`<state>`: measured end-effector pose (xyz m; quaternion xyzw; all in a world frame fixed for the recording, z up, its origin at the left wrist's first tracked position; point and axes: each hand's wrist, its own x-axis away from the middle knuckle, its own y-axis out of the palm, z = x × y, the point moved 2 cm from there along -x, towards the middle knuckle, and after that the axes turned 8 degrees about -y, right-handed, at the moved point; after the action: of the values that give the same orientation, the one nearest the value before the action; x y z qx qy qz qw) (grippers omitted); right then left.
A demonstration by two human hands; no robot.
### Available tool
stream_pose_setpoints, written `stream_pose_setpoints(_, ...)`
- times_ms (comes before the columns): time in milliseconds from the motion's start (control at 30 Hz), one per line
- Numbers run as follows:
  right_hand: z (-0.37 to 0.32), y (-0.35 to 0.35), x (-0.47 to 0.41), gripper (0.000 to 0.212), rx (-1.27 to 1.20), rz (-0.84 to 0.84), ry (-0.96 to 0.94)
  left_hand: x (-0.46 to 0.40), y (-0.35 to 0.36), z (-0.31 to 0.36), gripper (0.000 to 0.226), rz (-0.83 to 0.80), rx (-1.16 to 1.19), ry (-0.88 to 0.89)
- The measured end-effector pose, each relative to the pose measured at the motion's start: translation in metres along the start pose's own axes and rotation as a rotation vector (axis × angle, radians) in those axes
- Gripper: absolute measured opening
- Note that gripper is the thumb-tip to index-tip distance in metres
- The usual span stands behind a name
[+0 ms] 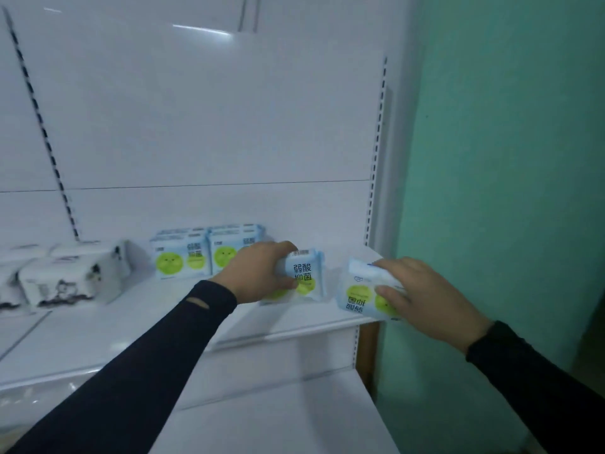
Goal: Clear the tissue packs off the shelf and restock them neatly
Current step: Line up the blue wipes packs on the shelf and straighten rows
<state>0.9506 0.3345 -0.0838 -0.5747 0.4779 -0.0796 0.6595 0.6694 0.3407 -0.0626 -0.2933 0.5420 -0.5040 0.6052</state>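
Restock looks underway, not finished. Far left of the white shelf (pixel 137 326) sit white ink-pattern packs (pixel 70 283); beside them two rows of green-dot packs (pixel 204 253) stand squared against the back. Left hand (pixel 262 276) grips an upright pack (pixel 302 276) on the shelf. Right hand (pixel 422 296) holds an upside-down pack (pixel 365 294) at the shelf's right edge — whether it rests there, cannot tell.

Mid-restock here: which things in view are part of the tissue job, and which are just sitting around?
Part of the job:
- pack in the left hand: blue-and-green pack, upright
- pack in the right hand: upside-down pack
- standing packs at the back
- shelf

Just lying about:
- white ink-print packs, far left
- green wall
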Motion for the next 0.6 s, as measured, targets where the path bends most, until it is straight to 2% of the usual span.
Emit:
stream_pose_setpoints(133, 0.022, 0.029, -0.047, 0.037, -0.016, -0.033, -0.035, -0.026, 0.012, -0.013, 0.049, -0.002, -0.081, -0.029)
stream_pose_setpoints(367, 0.076, 0.059, -0.123, 0.039, -0.075, -0.111, -0.132, -0.074, 0.035, -0.01, 0.055, 0.012, -0.1, -0.178)
stream_pose_setpoints(467, 0.101, 0.068, -0.142, 0.043, -0.154, -0.179, -0.15, -0.092, 0.042, -0.002, 0.059, -0.048, -0.144, -0.209)
stream_pose_setpoints(600, 0.131, 0.077, -0.152, 0.059, -0.299, -0.266, -0.098, -0.104, 0.038, 0.004, 0.062, -0.204, -0.056, -0.286)
